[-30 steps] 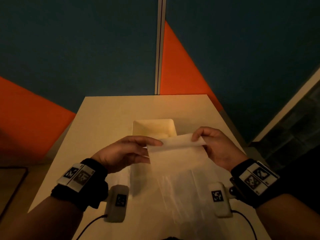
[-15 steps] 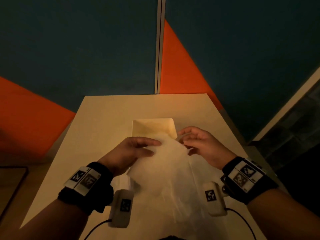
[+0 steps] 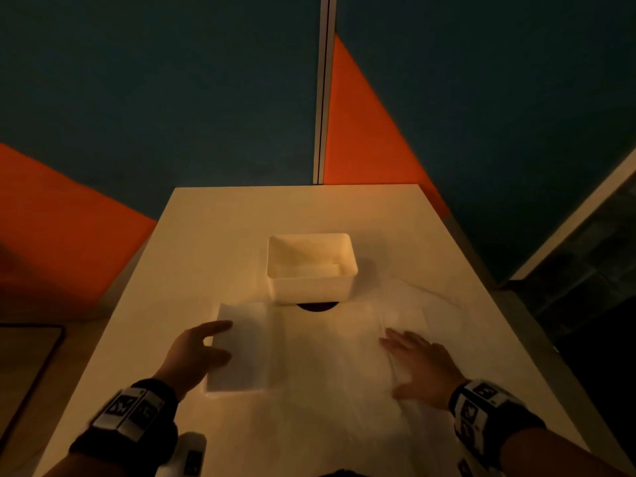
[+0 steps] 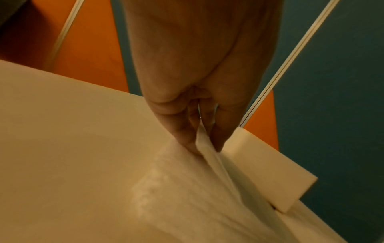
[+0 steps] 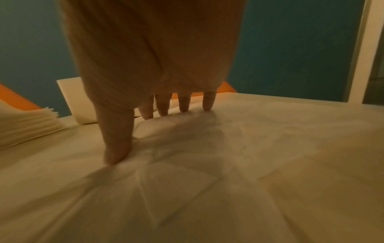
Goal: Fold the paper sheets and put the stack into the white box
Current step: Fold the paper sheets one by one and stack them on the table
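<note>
L hand (image 3: 196, 352) pinches the folded stack (image 3: 241, 349) btwn thumb and fingers, at 7 o'clock from the white box (image 3: 311, 270) on the desk (image 3: 213, 235). R hand (image 3: 418, 364), fingers straight and spread, presses flat on loose sheets (image 3: 330, 373) at 5 o'clock from the box. Stack lies outside the box.

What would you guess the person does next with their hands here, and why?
Probably the right hand takes the next loose sheet to fold. It lies flat with spread fingers on unfolded paper, while the left hand pinches the folded stack at its edge beside it. The white box stands just beyond, the stack not yet inside.
</note>
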